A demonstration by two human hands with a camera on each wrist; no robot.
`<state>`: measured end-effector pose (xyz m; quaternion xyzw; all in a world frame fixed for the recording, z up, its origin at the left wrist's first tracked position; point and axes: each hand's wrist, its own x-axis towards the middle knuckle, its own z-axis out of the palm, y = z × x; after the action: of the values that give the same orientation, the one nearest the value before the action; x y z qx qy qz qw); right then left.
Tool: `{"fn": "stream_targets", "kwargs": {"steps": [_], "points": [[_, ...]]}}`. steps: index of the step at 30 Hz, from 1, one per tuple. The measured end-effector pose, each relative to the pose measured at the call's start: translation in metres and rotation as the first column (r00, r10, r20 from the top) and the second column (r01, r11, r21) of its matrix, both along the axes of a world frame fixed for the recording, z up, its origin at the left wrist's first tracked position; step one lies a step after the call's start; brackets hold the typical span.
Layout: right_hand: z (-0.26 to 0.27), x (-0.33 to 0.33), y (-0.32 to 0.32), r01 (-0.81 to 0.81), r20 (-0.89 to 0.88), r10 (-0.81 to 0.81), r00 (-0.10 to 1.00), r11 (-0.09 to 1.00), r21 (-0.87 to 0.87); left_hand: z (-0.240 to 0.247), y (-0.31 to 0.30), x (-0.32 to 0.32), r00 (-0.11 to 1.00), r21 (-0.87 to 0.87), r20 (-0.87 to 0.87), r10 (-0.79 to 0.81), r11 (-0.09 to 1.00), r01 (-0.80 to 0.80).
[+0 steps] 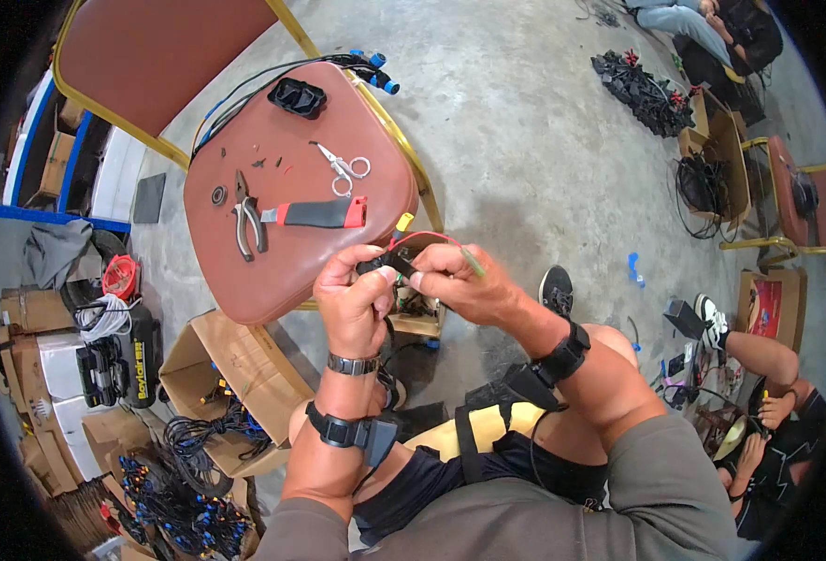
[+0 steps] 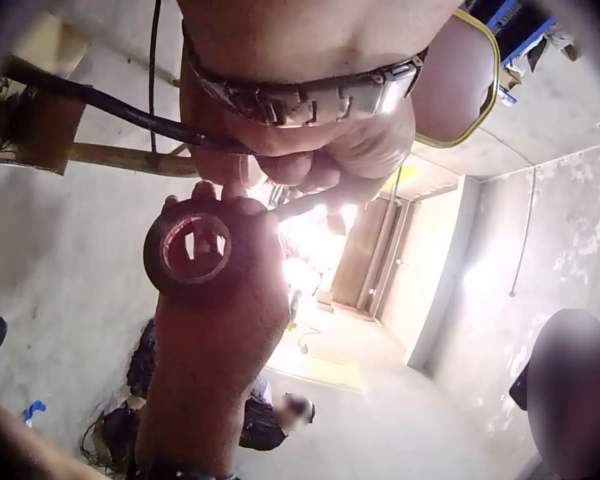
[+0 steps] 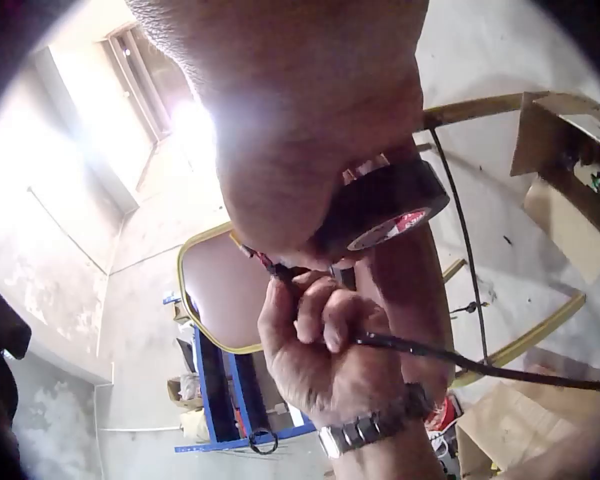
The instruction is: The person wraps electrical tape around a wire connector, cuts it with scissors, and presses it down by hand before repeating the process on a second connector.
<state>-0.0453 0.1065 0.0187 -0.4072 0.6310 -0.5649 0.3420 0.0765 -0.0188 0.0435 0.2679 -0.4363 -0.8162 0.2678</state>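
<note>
In the head view both hands meet just off the front edge of a brown chair seat [image 1: 301, 262]. My left hand [image 1: 349, 297] grips a black cable [image 3: 470, 367] near its end, the rest trailing away. A roll of black electrical tape [image 2: 158, 255] is held by my right hand [image 1: 476, 288], its fingers curled about it; the same roll [image 3: 405, 205] shows from the side in the right wrist view. Between the hands, a red wire [image 1: 439, 234], a green-tipped wire [image 1: 473, 262] and a yellow connector [image 1: 403, 222] stick out. The fingers partly hide the joint.
On the seat lie pliers [image 1: 248, 229], a red-and-black utility knife [image 1: 315, 214], scissors [image 1: 342, 170], a small ring-shaped roll [image 1: 218, 195] and a black plastic tray [image 1: 297, 98]. A cardboard box [image 1: 244, 369] stands at lower left beside tangled cables [image 1: 184, 510]. Another person's hands [image 1: 775, 409] work at right.
</note>
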Motion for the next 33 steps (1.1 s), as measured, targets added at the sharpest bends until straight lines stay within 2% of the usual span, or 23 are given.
{"fn": "stream_targets", "kwargs": {"steps": [1, 2, 3, 5, 6, 8, 9, 11, 15, 18, 21, 23, 24, 26, 27, 29, 30, 31, 33], "points": [[0.003, 0.004, 0.0, 0.007, -0.057, -0.007, 0.998, 1.0, 0.0, -0.001, -0.002, -0.001, 0.999, -0.026, 0.039, 0.026, 0.999, -0.025], [-0.005, 0.007, -0.001, 0.0, -0.128, -0.01, 0.992, 0.997, -0.081, -0.002, -0.002, -0.002, 0.997, -0.058, 0.059, 0.05, 0.997, -0.046], [-0.002, 0.008, 0.0, -0.004, -0.129, -0.007, 0.992, 0.997, -0.082, -0.002, -0.003, -0.003, 0.997, -0.059, 0.058, 0.053, 0.997, -0.05], [0.003, 0.01, 0.002, 0.029, 0.178, -0.041, 0.983, 0.997, 0.072, 0.0, -0.007, -0.004, 0.99, -0.084, 0.14, 0.011, 0.996, 0.0], [0.002, 0.009, 0.002, 0.03, 0.177, -0.042, 0.983, 0.997, 0.072, -0.001, -0.009, -0.003, 0.99, -0.084, 0.139, 0.01, 0.997, 0.001], [0.0, 0.009, 0.004, -0.007, 0.327, -0.017, 0.945, 0.997, 0.071, -0.004, -0.014, 0.002, 0.982, -0.112, 0.159, -0.104, 0.986, 0.123], [0.001, 0.009, 0.005, -0.01, 0.327, -0.014, 0.945, 0.997, 0.071, -0.004, -0.015, 0.003, 0.982, -0.111, 0.16, -0.102, 0.986, 0.12], [0.004, 0.009, 0.006, -0.018, 0.345, -0.027, 0.938, 0.992, 0.128, -0.001, -0.019, 0.003, 0.976, -0.01, 0.055, -0.211, 0.977, 0.212], [0.008, 0.009, 0.008, -0.04, 0.298, 0.0, 0.954, 0.991, 0.13, -0.005, -0.019, 0.005, 0.968, -0.03, 0.077, -0.239, 0.97, 0.242], [0.012, 0.01, 0.007, 0.006, 0.285, -0.032, 0.958, 0.996, 0.093, -0.005, -0.013, 0.002, 0.983, -0.124, 0.033, -0.179, 0.975, 0.182], [0.011, 0.01, 0.006, 0.039, 0.265, -0.065, 0.962, 0.994, 0.102, -0.007, -0.009, 0.002, 0.986, -0.173, 0.101, -0.135, 0.973, 0.151], [0.015, 0.008, 0.007, 0.008, 0.245, -0.046, 0.968, 0.988, 0.154, -0.009, -0.004, -0.001, 0.989, -0.306, 0.129, -0.08, 0.945, 0.116], [0.015, 0.007, 0.007, 0.009, 0.245, -0.048, 0.968, 0.988, 0.155, -0.009, -0.003, -0.001, 0.988, -0.305, 0.129, -0.081, 0.945, 0.117], [0.014, 0.005, 0.007, -0.005, 0.408, -0.037, 0.912, 0.995, 0.101, -0.009, -0.002, -0.001, 0.973, -0.577, 0.219, -0.079, 0.793, 0.194], [0.014, 0.004, 0.008, -0.004, 0.407, -0.037, 0.913, 0.995, 0.099, -0.009, -0.002, -0.002, 0.973, -0.579, 0.217, -0.08, 0.792, 0.194], [0.018, -0.003, 0.011, 0.001, 0.498, -0.039, 0.866, 0.997, 0.078, -0.008, 0.0, -0.009, 0.988, -0.877, 0.141, -0.056, 0.456, 0.151], [0.016, -0.006, 0.013, -0.038, 0.548, -0.023, 0.836, 0.994, 0.099, -0.005, 0.005, -0.009, 0.983, -0.838, 0.174, -0.054, 0.517, 0.177], [0.016, -0.009, 0.014, -0.032, 0.54, -0.027, 0.841, 0.994, 0.101, -0.003, 0.005, -0.01, 0.985, -0.839, 0.165, -0.058, 0.517, 0.171], [0.015, -0.009, 0.015, 0.006, 0.652, -0.064, 0.755, 0.996, 0.091, -0.001, 0.005, -0.011, 0.97, -0.852, 0.23, -0.08, 0.466, 0.24]]}}
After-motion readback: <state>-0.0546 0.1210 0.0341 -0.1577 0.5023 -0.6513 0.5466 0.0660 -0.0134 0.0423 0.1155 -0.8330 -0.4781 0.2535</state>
